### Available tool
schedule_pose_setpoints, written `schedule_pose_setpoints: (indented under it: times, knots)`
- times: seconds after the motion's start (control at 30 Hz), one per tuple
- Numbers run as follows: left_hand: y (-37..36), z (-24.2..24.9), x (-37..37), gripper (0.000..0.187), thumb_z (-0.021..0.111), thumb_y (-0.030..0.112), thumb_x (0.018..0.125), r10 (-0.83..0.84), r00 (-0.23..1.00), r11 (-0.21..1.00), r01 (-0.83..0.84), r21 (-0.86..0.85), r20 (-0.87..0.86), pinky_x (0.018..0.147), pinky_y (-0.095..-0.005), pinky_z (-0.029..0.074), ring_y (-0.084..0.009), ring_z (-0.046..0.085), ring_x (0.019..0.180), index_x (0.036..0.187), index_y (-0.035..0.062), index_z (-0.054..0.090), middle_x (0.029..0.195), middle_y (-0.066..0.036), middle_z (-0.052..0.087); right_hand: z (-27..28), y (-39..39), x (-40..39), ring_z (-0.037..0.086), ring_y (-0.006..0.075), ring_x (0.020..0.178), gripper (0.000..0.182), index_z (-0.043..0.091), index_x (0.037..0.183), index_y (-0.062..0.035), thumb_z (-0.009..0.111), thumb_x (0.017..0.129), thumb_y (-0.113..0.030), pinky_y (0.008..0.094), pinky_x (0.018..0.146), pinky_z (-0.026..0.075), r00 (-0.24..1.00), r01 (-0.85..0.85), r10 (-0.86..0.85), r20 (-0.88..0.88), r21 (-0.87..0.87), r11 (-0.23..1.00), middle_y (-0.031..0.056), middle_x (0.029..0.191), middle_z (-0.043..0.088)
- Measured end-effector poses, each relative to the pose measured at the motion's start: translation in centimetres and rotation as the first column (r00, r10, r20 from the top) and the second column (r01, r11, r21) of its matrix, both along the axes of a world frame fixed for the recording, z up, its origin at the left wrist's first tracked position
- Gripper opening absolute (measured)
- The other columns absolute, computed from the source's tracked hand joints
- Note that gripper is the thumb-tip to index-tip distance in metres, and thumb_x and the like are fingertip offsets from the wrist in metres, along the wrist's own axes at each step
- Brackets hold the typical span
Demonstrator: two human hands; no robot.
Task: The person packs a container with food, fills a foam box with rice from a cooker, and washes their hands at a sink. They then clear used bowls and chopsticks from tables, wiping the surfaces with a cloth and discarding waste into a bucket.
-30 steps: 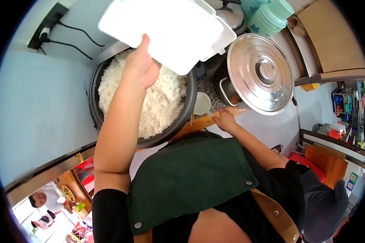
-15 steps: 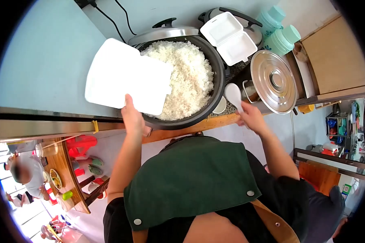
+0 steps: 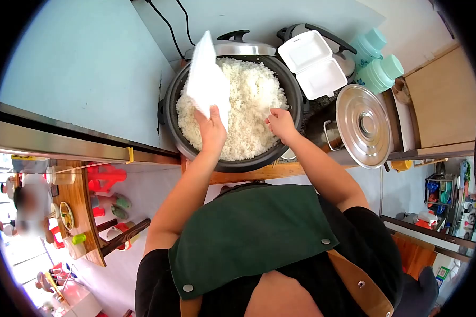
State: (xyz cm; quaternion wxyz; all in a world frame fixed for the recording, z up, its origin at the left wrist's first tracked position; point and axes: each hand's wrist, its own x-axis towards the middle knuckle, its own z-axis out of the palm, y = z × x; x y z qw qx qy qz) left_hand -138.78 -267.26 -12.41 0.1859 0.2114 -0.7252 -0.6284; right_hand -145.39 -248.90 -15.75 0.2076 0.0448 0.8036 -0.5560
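Observation:
A large dark pot (image 3: 170, 119) is full of white rice (image 3: 248, 90). My left hand (image 3: 211, 132) grips a white foam box (image 3: 209, 79), tilted up over the left part of the rice. Over the right side of the pot, my right hand (image 3: 281, 126) is closed at the rice. The white spoon it held a moment ago is barely visible there, its blade hidden by the rice or the hand. Another foam box (image 3: 321, 79) lies open behind the pot, to the right.
A round metal lid (image 3: 354, 137) leans at the right beside a steel container. Turquoise cups (image 3: 378, 74) are stacked at the back right. The pot's lid (image 3: 246, 49) stands behind it. A person (image 3: 31, 206) is at a wooden table (image 3: 84, 211), far left.
My right hand has moved left from beside the pot to the rice. The foam box in my left hand has turned more upright and moved right. The view has shifted slightly.

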Motion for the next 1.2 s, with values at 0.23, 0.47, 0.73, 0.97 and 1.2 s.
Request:
schedule_pose_setpoints:
  times: [0.23,0.47,0.73,0.97,1.2]
  knots:
    - [1.3,-1.3,-1.3,0.059,0.035,0.038,0.089,-0.038,0.998,0.997,0.035,-0.070,-0.051,0.095,-0.0350,0.027,-0.0302,0.035,0.114,0.128,-0.0034,0.020,0.125,-0.020,0.031,3.8,-6.0,3.7,0.057,0.0299,0.077,0.040,0.045,0.113,0.0008,0.044,0.074,-0.001,0.0374,0.066,0.047,0.720,-0.246,0.455,-0.524,0.420,0.874,0.0189,0.095,0.053]
    - [-1.6,0.9,2.5,0.055,0.014,0.046,0.090,0.092,0.990,0.499,0.051,0.865,-0.111,0.096,-0.0474,0.029,-0.0282,0.032,0.119,0.131,0.0118,0.022,0.131,-0.009,0.031,7.9,-1.3,2.6,0.057,0.0312,0.077,0.050,0.037,0.122,-0.0049,0.044,0.073,-0.002,0.0364,0.066,0.048,0.672,-0.275,0.685,-0.281,0.764,0.583,0.0173,0.104,0.048]
    - [-2.5,0.1,4.0,0.054,0.017,0.045,0.090,0.075,0.985,0.459,0.107,0.882,-0.158,0.097,-0.0475,0.028,-0.0285,0.032,0.119,0.131,0.0104,0.021,0.131,-0.009,0.030,0.3,1.8,-5.9,0.056,0.0223,0.064,0.023,0.057,0.093,0.0028,0.047,0.078,-0.012,0.0355,0.061,0.043,0.894,-0.183,0.321,-0.312,0.399,0.898,0.0137,0.068,0.058]
    - [-1.1,-3.3,2.9,0.054,0.036,0.037,0.089,0.041,0.991,0.551,0.085,0.830,-0.129,0.096,-0.0329,0.031,-0.0236,0.040,0.112,0.125,-0.0030,0.029,0.125,-0.013,0.039,-1.2,0.6,-3.8,0.036,0.0043,0.052,0.015,0.057,0.077,-0.0066,0.047,0.081,-0.017,0.0207,0.045,0.027,0.989,-0.147,0.147,-0.005,-0.111,0.983,-0.0055,0.061,0.044]
    - [-0.7,-7.8,-0.4,0.069,0.044,0.053,0.081,0.064,0.997,0.718,-0.012,0.696,-0.049,0.094,-0.0326,0.031,-0.0200,0.039,0.112,0.128,0.0033,0.030,0.124,-0.006,0.041,1.3,-4.8,0.3,0.050,0.0377,0.079,0.044,0.045,0.115,0.0033,0.042,0.071,0.004,0.0393,0.070,0.041,0.534,-0.376,0.644,-0.547,0.529,0.761,0.0235,0.085,0.051]
